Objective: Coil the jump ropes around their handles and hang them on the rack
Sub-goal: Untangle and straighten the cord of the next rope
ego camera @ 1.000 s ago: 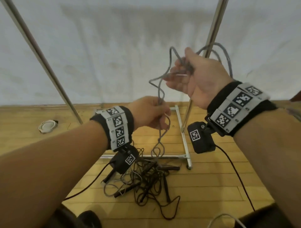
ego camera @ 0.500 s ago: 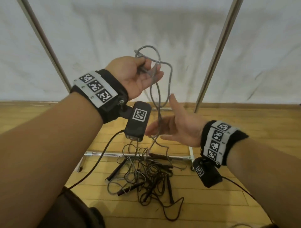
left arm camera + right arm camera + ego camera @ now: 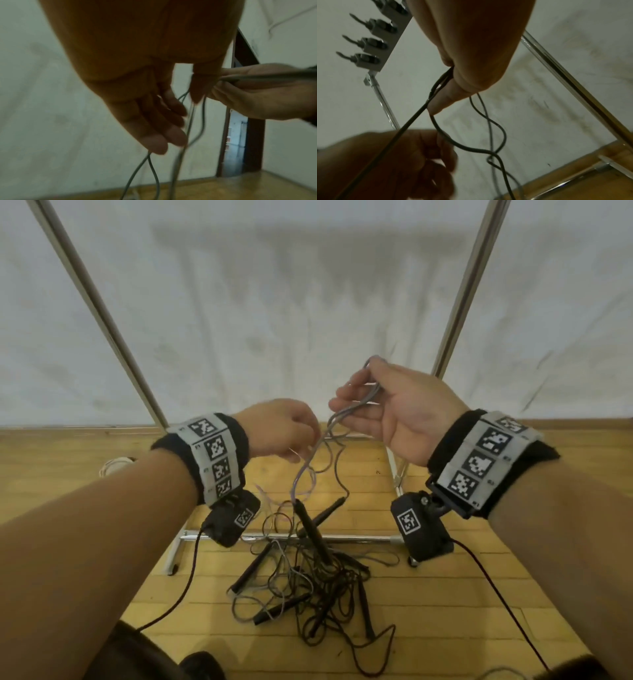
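A thin grey jump rope (image 3: 334, 424) runs between my two hands in front of the rack. My right hand (image 3: 387, 412) is the higher one and pinches folded loops of it between thumb and fingers (image 3: 443, 98). My left hand (image 3: 284, 429) sits lower and to the left, fingers curled, pinching the rope (image 3: 188, 121) just below. The rope hangs down to a black handle (image 3: 310, 525) raised above the tangled pile of jump ropes (image 3: 308, 587) on the floor. The rack's hooks (image 3: 373, 44) show in the right wrist view.
The rack's two metal uprights (image 3: 99, 313) (image 3: 469, 285) slant up against a white sheet, and its base bar (image 3: 342, 539) lies on the wooden floor behind the pile. A white round object (image 3: 113, 465) sits on the floor at left. Black camera cables trail from both wrists.
Half a second ago the left hand held the rope loops up high and the right hand was open below. Now the right hand holds the loops and the left has dropped beneath it.
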Available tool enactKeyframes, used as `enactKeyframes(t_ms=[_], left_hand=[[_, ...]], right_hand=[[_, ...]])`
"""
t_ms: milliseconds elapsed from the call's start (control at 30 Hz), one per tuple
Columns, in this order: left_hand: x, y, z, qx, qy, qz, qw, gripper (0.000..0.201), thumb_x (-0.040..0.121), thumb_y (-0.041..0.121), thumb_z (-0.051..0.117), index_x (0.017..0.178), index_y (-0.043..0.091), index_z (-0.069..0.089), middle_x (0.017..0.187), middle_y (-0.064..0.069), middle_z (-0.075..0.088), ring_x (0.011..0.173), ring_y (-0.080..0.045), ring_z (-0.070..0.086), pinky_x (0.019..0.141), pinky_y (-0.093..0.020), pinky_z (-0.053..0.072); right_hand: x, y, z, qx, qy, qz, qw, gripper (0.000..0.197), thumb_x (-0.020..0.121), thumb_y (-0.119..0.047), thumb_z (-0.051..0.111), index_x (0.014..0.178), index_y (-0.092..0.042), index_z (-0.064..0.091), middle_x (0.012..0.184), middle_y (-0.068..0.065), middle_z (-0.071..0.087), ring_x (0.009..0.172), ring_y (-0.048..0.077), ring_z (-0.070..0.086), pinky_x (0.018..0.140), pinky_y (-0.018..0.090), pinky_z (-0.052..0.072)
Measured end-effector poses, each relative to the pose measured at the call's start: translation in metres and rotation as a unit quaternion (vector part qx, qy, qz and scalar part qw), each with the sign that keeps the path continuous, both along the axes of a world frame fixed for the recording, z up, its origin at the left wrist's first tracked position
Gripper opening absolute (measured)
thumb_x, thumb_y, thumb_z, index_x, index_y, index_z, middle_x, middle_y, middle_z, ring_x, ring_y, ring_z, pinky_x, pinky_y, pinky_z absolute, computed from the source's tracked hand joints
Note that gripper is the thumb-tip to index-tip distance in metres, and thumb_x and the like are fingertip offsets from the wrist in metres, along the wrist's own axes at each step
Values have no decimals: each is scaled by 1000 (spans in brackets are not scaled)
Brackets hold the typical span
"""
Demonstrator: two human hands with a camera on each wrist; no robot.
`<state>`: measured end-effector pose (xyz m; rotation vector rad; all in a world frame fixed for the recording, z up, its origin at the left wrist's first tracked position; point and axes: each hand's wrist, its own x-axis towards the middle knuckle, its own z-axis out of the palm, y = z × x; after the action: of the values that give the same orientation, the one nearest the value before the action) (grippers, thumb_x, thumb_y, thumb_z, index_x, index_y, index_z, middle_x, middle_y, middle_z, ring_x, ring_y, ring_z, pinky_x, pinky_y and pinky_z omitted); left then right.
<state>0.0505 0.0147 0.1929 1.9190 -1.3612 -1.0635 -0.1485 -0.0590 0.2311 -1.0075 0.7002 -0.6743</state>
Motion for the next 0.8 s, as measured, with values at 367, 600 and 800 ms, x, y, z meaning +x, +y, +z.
enactKeyframes(t_ms=[367,600,800], left_hand=[[-26,1,-19,23,184,-98,978,23,103,26,61,84,18,71,54,5,50,57,-21,66,89,-52,61],[-29,-4,0,9,78,-82,994,19,104,22,63,91,15,74,55,8,45,43,-13,39,55,-34,52],[-38,-2,12,-17,181,-131,974,17,84,7,62,83,20,74,66,-3,53,49,-16,47,53,-31,49]], right_hand=[[-23,-31,-9,4,107,-49,993,34,106,-31,53,101,0,65,93,17,76,88,35,78,69,41,65],[-41,-37,-21,-407,549,184,707,44,98,-41,60,133,-16,61,131,3,66,116,19,63,95,31,49],[-19,-12,-10,-349,292,212,865,21,98,-15,62,117,-14,69,95,7,76,89,18,73,96,44,56]])
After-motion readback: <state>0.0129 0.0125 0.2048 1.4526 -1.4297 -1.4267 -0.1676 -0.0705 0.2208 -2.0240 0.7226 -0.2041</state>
